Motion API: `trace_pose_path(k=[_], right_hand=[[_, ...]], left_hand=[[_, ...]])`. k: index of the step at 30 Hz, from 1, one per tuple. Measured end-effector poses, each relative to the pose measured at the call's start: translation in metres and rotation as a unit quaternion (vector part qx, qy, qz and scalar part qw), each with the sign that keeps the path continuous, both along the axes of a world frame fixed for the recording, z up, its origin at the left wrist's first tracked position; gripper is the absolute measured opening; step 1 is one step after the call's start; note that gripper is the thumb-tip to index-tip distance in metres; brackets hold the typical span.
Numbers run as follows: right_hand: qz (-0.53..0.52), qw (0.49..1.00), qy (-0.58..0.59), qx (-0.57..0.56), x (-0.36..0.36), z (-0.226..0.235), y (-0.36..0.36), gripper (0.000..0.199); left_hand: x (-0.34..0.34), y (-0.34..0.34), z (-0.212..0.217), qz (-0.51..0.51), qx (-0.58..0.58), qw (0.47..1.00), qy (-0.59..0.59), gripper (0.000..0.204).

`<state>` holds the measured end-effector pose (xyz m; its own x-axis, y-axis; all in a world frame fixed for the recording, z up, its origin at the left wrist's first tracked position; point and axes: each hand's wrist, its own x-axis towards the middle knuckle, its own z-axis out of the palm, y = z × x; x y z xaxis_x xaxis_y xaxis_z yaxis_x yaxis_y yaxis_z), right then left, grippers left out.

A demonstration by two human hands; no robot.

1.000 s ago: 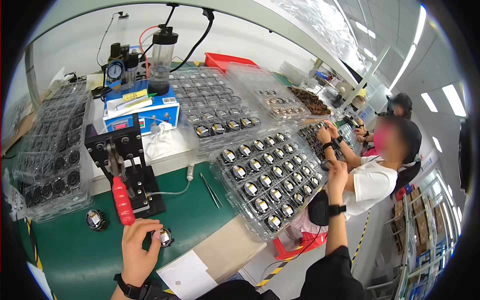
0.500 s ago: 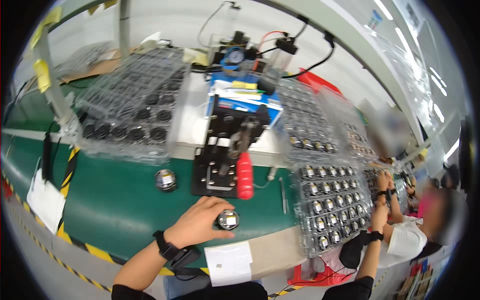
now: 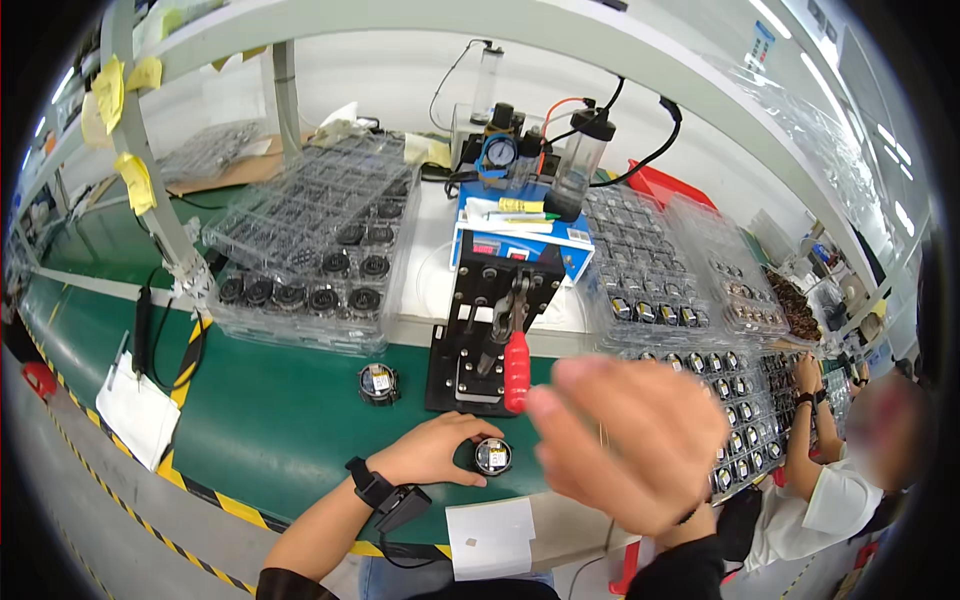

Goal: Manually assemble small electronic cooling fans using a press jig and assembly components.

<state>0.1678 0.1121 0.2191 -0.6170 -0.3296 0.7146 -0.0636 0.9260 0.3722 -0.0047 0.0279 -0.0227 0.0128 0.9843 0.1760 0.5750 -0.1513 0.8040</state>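
My left hand (image 3: 440, 452) rests on the green bench, thumb and forefinger closed around the sides of a small round black module (image 3: 493, 457) with a pale label. My right hand (image 3: 630, 440) is raised over the bench, blurred, its fingers curled close to the red handle (image 3: 516, 372) of a black toggle-clamp fixture (image 3: 478, 370). I cannot make out whether it touches the handle or holds anything. Another round module (image 3: 378, 383) lies by itself left of the fixture.
A clear tray of round modules (image 3: 740, 412) lies at right, partly behind my right hand. Stacked clear trays (image 3: 310, 240) stand at back left. Behind the fixture sits a blue control box (image 3: 575, 240). White paper (image 3: 492, 540) lies at the front edge. A co-worker (image 3: 820, 480) works at far right.
My right hand has come into view from the lower right and risen beside the red handle. My left hand stays at the same module. The whole view has shifted.
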Motion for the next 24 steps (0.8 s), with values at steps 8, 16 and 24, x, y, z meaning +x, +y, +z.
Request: trace_pose_path(k=[8,16,24], right_hand=[[0.351,0.782,0.407,-0.315,0.011,-0.021,-0.032,0.029],[0.307,0.928,0.151,-0.148,0.006,-0.013,-0.007,0.024],[0.308,0.930,0.094,-0.176,0.009,-0.009,-0.003,0.023]], left_hand=[[0.007,-0.005,0.039,-0.015,-0.029,0.999,0.015,0.062],[0.007,-0.006,0.045,-0.002,-0.061,0.998,0.010,0.064],[0.009,-0.004,0.040,0.015,-0.076,0.997,-0.011,0.065]])
